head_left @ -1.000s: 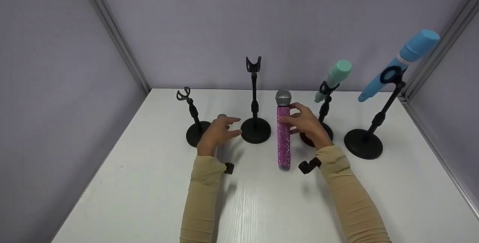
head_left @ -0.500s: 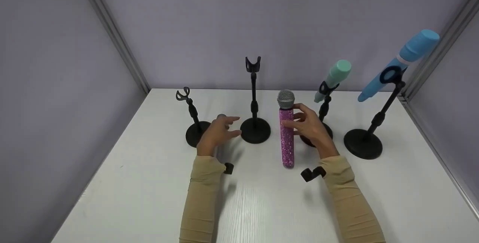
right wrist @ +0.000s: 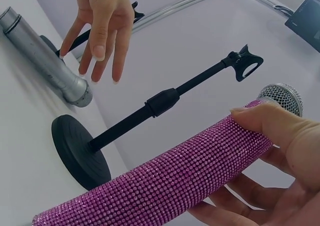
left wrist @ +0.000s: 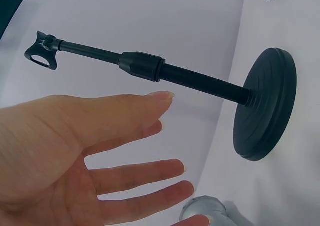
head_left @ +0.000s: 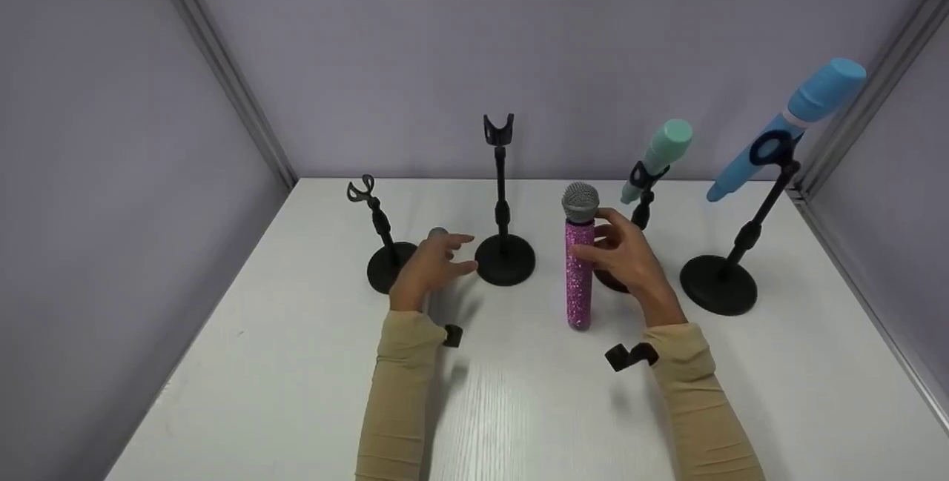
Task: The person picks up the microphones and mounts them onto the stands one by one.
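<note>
My right hand [head_left: 626,255] grips a pink rhinestone-covered microphone [head_left: 579,273] with a silver mesh head, thumb on the near side and fingers behind. In the right wrist view the microphone [right wrist: 165,176] slants up to the right, in front of an unoccupied black microphone stand [right wrist: 162,102]. My left hand [head_left: 430,266] has its fingers extended and holds nothing. It hovers by a silver microphone [right wrist: 47,58] lying on the table, mostly hidden beneath the hand in the head view. The middle stand's round base [head_left: 505,260] is just right of the left fingertips.
A shorter black stand [head_left: 382,225] with a bare clip is at the left. On the right, one stand carries a mint-green microphone [head_left: 667,146], and a taller one carries a blue microphone [head_left: 823,95]. Grey panels [head_left: 415,58] enclose the white table [head_left: 296,377].
My right hand has moved the pink microphone a little to the right, away from the middle stand. The microphone looks shorter now, its head angled more towards the head camera. My left hand stays put.
</note>
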A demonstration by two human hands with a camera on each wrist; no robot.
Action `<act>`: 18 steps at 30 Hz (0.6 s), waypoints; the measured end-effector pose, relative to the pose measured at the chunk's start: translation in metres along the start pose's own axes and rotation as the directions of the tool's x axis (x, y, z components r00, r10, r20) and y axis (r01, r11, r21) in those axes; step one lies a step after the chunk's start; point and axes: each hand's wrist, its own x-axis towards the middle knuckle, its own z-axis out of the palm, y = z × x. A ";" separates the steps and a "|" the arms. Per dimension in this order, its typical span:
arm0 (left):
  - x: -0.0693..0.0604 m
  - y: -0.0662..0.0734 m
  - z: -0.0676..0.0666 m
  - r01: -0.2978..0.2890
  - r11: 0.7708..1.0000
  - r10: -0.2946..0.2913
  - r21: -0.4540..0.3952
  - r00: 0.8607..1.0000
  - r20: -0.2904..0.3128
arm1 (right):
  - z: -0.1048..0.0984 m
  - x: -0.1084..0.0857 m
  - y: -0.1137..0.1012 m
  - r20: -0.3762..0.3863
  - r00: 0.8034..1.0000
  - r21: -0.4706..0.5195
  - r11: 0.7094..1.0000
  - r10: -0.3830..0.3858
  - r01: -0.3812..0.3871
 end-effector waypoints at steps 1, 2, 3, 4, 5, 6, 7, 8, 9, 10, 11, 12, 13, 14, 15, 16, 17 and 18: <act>0.000 -0.001 0.000 0.001 1.000 -0.001 0.000 1.000 -0.001 | 0.000 -0.001 -0.001 -0.002 1.000 -0.008 1.000 -0.006 0.006; 0.000 -0.002 0.001 0.002 1.000 -0.002 0.000 1.000 0.000 | 0.000 -0.002 -0.002 -0.003 1.000 -0.011 1.000 -0.011 0.011; 0.000 -0.002 0.001 0.003 1.000 -0.003 0.000 1.000 0.000 | 0.000 -0.003 -0.003 -0.006 1.000 -0.015 1.000 -0.018 0.018; 0.000 -0.003 0.002 0.004 1.000 -0.004 -0.002 1.000 0.002 | 0.000 -0.004 -0.004 -0.008 1.000 -0.017 1.000 -0.025 0.024; 0.000 -0.004 0.002 0.004 1.000 -0.004 -0.003 1.000 0.006 | 0.000 -0.005 -0.005 -0.011 0.999 -0.020 0.999 -0.030 0.030; 0.001 -0.005 0.002 0.003 1.000 -0.003 -0.001 1.000 0.010 | 0.000 -0.006 -0.006 -0.015 0.999 -0.024 0.999 -0.037 0.037; 0.001 -0.005 0.003 0.005 1.000 -0.005 -0.003 1.000 0.014 | 0.000 -0.007 -0.007 -0.019 0.999 -0.026 0.999 -0.046 0.045; 0.002 -0.005 0.003 0.006 1.000 -0.006 -0.006 1.000 0.017 | 0.000 -0.007 -0.008 -0.021 0.998 -0.026 0.998 -0.054 0.054; 0.003 -0.005 0.003 0.007 1.000 -0.006 -0.008 1.000 0.021 | 0.000 -0.008 -0.009 -0.024 0.998 -0.028 0.998 -0.059 0.058; 0.003 -0.005 0.003 0.007 1.000 -0.007 -0.011 1.000 0.024 | 0.000 -0.008 -0.010 -0.026 0.998 -0.029 0.998 -0.061 0.060; 0.004 -0.005 0.003 0.007 1.000 -0.007 -0.016 1.000 0.027 | 0.000 -0.009 -0.012 -0.028 0.998 -0.030 0.998 -0.062 0.061; 0.004 -0.005 0.004 0.009 1.000 -0.008 -0.023 1.000 0.029 | -0.001 -0.010 -0.013 -0.029 0.998 -0.033 0.998 -0.062 0.061; 0.005 -0.005 0.005 0.011 0.999 -0.010 -0.034 0.999 0.031 | -0.001 -0.010 -0.014 -0.030 0.998 -0.036 0.998 -0.062 0.061; 0.006 -0.005 0.006 0.012 0.999 -0.011 -0.045 0.999 0.030 | -0.001 -0.011 -0.015 -0.030 0.998 -0.040 0.997 -0.061 0.060; 0.006 -0.005 0.007 0.013 0.998 -0.011 -0.057 1.000 0.027 | -0.002 -0.012 -0.015 -0.031 0.998 -0.045 0.997 -0.060 0.059; 0.007 -0.006 0.009 0.014 0.998 -0.012 -0.069 1.000 0.022 | -0.003 -0.013 -0.016 -0.030 0.998 -0.051 0.997 -0.061 0.060; 0.007 -0.005 0.010 0.017 0.996 -0.016 -0.083 1.000 0.017 | -0.003 -0.013 -0.017 -0.029 0.998 -0.057 0.997 -0.062 0.061; 0.008 -0.005 0.012 0.017 0.996 -0.017 -0.093 1.000 0.008 | -0.004 -0.014 -0.017 -0.027 0.998 -0.063 0.996 -0.062 0.061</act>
